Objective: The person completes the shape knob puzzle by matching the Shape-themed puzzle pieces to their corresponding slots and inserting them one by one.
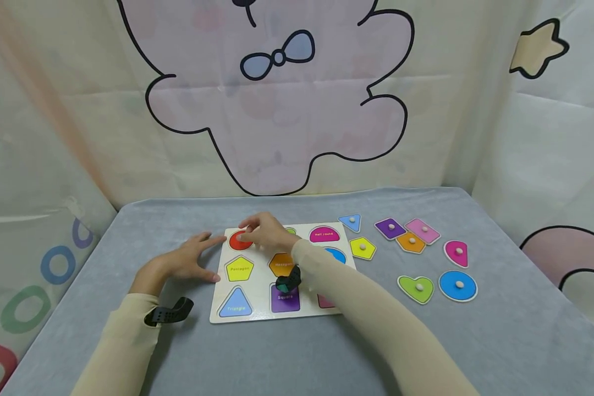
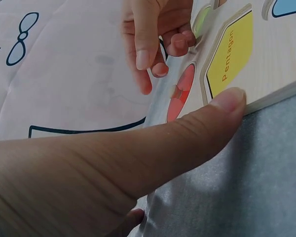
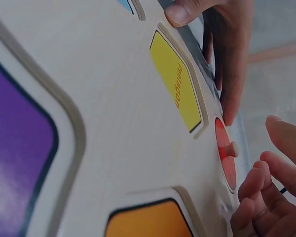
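A wooden shape board [image 1: 261,278] lies on the table, its recesses printed with coloured shapes and names. In its far-left recess sits a red round knob piece [image 3: 223,148]; the small wooden knob [image 3: 232,149] stands free of any fingers in the right wrist view. My right hand [image 1: 269,232] hovers just over this piece, fingers loosely bent and holding nothing. With thumb and fingers spread, my left hand [image 1: 183,261] rests along the board's left edge. Its thumb [image 2: 227,101] touches the edge close by the yellow pentagon recess [image 2: 232,54].
Several loose knob pieces lie right of the board: a blue triangle [image 1: 352,224], yellow pentagon [image 1: 360,251], purple square [image 1: 387,226], orange hexagon [image 1: 407,245], pink piece [image 1: 428,233], magenta half round [image 1: 455,258], green heart [image 1: 413,292] and blue oval [image 1: 455,294]. A printed curtain [image 1: 287,121] hangs behind.
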Demonstrator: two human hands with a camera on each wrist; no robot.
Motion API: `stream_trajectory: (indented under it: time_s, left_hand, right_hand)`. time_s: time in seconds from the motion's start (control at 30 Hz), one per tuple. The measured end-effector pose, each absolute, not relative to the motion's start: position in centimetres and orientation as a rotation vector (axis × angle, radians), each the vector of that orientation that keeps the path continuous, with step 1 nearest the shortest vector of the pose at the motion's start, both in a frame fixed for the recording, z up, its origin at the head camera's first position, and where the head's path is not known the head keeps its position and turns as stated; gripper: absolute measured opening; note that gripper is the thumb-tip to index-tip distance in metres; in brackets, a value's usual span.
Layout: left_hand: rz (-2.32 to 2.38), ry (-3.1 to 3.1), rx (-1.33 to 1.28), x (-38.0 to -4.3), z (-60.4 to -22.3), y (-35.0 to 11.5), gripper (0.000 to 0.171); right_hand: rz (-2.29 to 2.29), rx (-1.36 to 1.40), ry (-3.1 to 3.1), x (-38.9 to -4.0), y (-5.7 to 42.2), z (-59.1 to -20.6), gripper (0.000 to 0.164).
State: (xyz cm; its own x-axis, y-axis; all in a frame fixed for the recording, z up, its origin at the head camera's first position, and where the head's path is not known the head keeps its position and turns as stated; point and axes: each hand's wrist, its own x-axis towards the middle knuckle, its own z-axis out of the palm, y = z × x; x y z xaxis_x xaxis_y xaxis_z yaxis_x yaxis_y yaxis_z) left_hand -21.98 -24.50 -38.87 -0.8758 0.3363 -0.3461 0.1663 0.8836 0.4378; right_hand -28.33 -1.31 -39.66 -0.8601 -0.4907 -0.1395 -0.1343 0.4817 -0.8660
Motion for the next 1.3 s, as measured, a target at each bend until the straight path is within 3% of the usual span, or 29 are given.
stream_trajectory:
  time_s: [0.5, 1.3]
  left_hand:
    - [0.57, 2.643, 0.348, -21.9, -39.1, -24.5, 0.105]
    - [0.548, 2.65, 0.334, -22.3, -39.4, -24.5, 0.105]
  right_hand:
    - [-1.281, -0.665, 2.375, -27.5, 1.1, -38.5, 0.037]
    - [-1.13, -0.875, 2.462, -23.7, 8.7, -36.8, 0.038]
